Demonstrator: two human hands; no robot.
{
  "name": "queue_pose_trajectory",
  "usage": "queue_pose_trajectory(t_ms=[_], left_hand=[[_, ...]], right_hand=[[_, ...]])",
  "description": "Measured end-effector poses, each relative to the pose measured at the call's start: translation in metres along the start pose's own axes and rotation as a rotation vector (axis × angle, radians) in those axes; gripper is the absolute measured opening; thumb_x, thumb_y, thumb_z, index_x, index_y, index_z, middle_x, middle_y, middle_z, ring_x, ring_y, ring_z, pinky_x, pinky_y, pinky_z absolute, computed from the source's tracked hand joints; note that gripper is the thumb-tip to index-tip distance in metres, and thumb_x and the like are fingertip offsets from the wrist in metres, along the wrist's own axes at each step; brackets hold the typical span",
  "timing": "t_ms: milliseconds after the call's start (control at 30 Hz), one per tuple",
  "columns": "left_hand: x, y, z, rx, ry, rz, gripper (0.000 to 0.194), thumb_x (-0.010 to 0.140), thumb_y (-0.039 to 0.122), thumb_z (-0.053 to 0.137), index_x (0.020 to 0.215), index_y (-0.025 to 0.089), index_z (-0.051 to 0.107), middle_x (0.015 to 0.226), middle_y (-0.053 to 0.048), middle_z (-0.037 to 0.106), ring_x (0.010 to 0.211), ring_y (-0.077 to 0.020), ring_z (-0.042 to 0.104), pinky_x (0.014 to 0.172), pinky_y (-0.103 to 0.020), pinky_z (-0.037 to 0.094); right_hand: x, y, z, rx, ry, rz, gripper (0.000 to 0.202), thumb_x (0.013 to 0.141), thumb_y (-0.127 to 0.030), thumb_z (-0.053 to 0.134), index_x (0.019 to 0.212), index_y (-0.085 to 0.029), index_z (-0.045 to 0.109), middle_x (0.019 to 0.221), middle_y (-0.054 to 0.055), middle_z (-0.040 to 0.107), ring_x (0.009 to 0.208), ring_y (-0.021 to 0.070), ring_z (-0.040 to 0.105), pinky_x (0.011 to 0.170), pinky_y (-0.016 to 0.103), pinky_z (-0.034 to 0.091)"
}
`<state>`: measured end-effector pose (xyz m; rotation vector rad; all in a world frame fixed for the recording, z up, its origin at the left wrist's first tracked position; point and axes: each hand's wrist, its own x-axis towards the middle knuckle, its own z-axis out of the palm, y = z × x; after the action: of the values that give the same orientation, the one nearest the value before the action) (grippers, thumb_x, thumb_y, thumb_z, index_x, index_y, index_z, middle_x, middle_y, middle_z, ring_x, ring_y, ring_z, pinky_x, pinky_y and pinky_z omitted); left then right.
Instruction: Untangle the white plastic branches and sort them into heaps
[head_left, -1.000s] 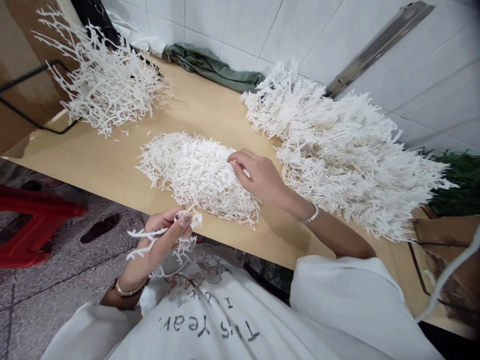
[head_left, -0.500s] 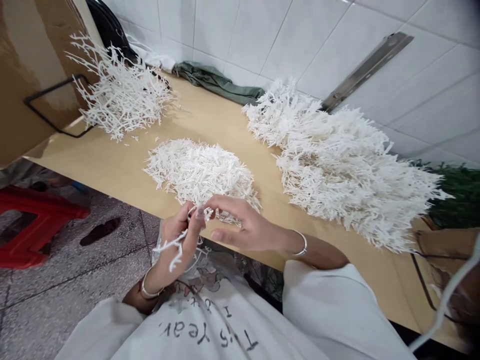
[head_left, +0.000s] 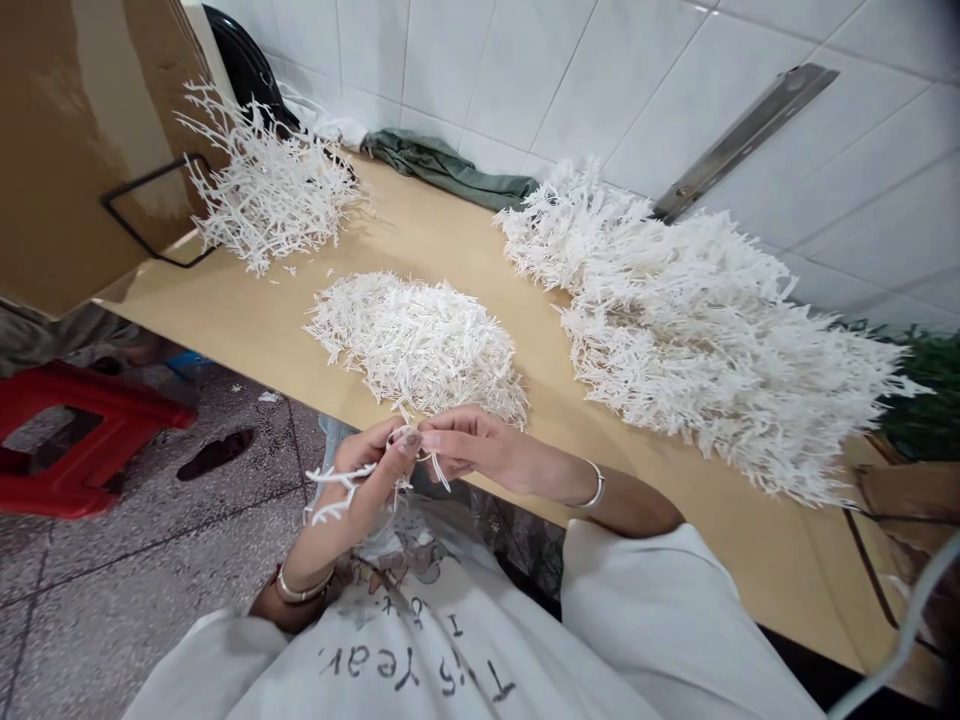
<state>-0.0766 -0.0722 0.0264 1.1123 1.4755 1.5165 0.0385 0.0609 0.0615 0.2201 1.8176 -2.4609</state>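
My left hand [head_left: 375, 475] is closed round a white artificial branch [head_left: 334, 490], whose forked twigs stick out to the left past the wrist. Close against it, my right hand [head_left: 487, 450] pinches a small white sprig [head_left: 439, 470] with thin prongs pointing down. The fingertips of both hands meet, and they partly hide where branch and sprig come together. Just beyond them a heap of small white sprigs [head_left: 420, 340] lies on the tan table [head_left: 450, 230]. Bare-looking white branches [head_left: 274, 200] are piled at the far left.
A large pile of fuller white branches [head_left: 697, 330] spreads over the right side. A cardboard box [head_left: 75, 130] with a black wire frame [head_left: 154, 180] stands left. Dark green cloth [head_left: 450, 170] lies along the tiled wall. A red stool [head_left: 82, 430] is on the floor.
My right hand, its fingers apart before, has closed at the left fingertips and now pinches a sprig. The view has shifted slightly, so the scene sits further right.
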Motion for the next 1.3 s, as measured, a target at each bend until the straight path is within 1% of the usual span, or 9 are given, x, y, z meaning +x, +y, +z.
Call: queue_pose_trajectory(t_ms=[233,367,600,767,833,967,1100,1200,1300], left_hand=[[-0.006,-0.016,0.0,-0.204,0.032,-0.091,0.044,0.089,0.05,0.053,0.064,0.016,0.042,0.053,0.005,0.031,0.043,-0.0049,0.024,0.04,-0.019,0.018],[-0.007,-0.017,0.002,-0.237,0.093,-0.138,0.045,0.087,0.051,0.055,0.063,0.016,0.041,0.056,0.005,0.03,0.045,-0.0046,0.024,0.041,-0.019,0.019],[-0.006,-0.021,0.002,-0.247,0.086,-0.14,0.043,0.085,0.053,0.057,0.066,0.016,0.046,0.056,0.006,0.031,0.045,-0.0047,0.023,0.04,-0.019,0.019],[-0.002,-0.022,0.004,-0.288,0.022,-0.143,0.04,0.086,0.049,0.059,0.067,0.014,0.052,0.054,0.005,0.033,0.044,-0.0045,0.024,0.04,-0.019,0.018],[0.002,-0.018,0.004,-0.438,-0.008,-0.191,0.036,0.085,0.044,0.063,0.067,0.014,0.052,0.054,0.005,0.036,0.045,-0.0041,0.026,0.042,-0.018,0.019],[0.013,-0.013,0.006,-0.801,-0.249,-0.333,0.042,0.075,0.044,0.071,0.058,0.015,0.045,0.04,0.009,0.027,0.037,-0.0034,0.018,0.039,-0.018,0.018],[0.014,-0.024,0.015,-1.074,-0.438,-0.328,0.044,0.068,0.035,0.073,0.049,0.017,0.038,0.029,0.011,0.017,0.027,-0.0023,0.01,0.032,-0.018,0.014],[0.009,-0.034,0.026,-1.157,-0.436,-0.299,0.051,0.064,0.035,0.072,0.043,0.018,0.029,0.025,0.011,0.013,0.022,-0.0018,0.007,0.026,-0.018,0.01],[0.006,-0.037,0.035,-1.2,-0.375,-0.29,0.057,0.065,0.032,0.069,0.043,0.018,0.017,0.025,0.012,0.005,0.021,-0.0002,0.0,0.025,-0.017,0.004]], right_hand=[[0.009,0.013,0.002,0.103,-0.014,0.005,0.039,0.087,-0.036,0.058,0.059,-0.017,0.038,0.053,-0.009,0.026,0.048,0.0047,0.022,0.05,0.026,0.016],[0.012,0.015,0.0,0.062,0.003,0.011,0.032,0.084,-0.031,0.057,0.06,-0.015,0.044,0.053,-0.008,0.037,0.049,0.005,0.029,0.051,0.025,0.021],[0.009,0.01,-0.003,-0.102,0.009,-0.016,0.024,0.083,-0.027,0.052,0.063,-0.014,0.051,0.057,-0.005,0.047,0.051,0.005,0.038,0.055,0.023,0.031],[0.008,0.011,-0.01,-0.198,-0.008,-0.073,0.025,0.084,-0.026,0.052,0.063,-0.013,0.056,0.053,-0.005,0.048,0.049,0.0057,0.041,0.051,0.022,0.032],[0.007,0.008,-0.011,-0.187,-0.004,-0.089,0.028,0.086,-0.027,0.053,0.062,-0.014,0.053,0.051,-0.006,0.043,0.047,0.0049,0.037,0.048,0.021,0.029],[0.003,0.001,-0.009,-0.058,-0.12,-0.126,0.033,0.089,-0.028,0.054,0.06,-0.015,0.045,0.052,-0.009,0.03,0.045,0.003,0.023,0.045,0.022,0.018],[0.001,0.005,-0.006,0.071,-0.275,-0.176,0.037,0.094,-0.025,0.049,0.059,-0.016,0.041,0.053,-0.009,0.026,0.045,0.0029,0.02,0.044,0.022,0.017],[0.003,0.017,-0.003,0.189,-0.327,-0.2,0.04,0.092,-0.024,0.05,0.055,-0.017,0.036,0.051,-0.009,0.023,0.041,0.0023,0.018,0.04,0.021,0.016],[0.006,0.027,-0.004,0.283,-0.293,-0.221,0.041,0.089,-0.019,0.051,0.052,-0.017,0.033,0.047,-0.01,0.023,0.038,0.0015,0.016,0.037,0.019,0.013]])
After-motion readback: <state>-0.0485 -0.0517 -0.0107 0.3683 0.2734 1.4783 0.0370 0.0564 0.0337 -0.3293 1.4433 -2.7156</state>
